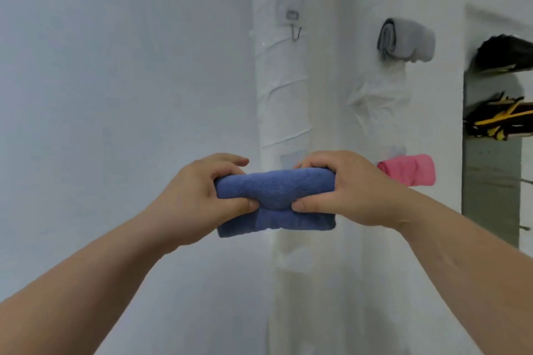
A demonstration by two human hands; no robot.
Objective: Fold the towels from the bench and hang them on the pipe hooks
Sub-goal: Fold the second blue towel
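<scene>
Background fixtures, right side and rear

Plain white wall (115, 66) fills the left half. At the right edge, a rectangular recess (473, 86) is cut into the white surround, with a bare grey concrete face (490, 187) below. A blurred black bundle (504, 52) lies at its top. A black-and-yellow bundle (499, 119) sits lower, apart from it; what either one is cannot be told.
</scene>
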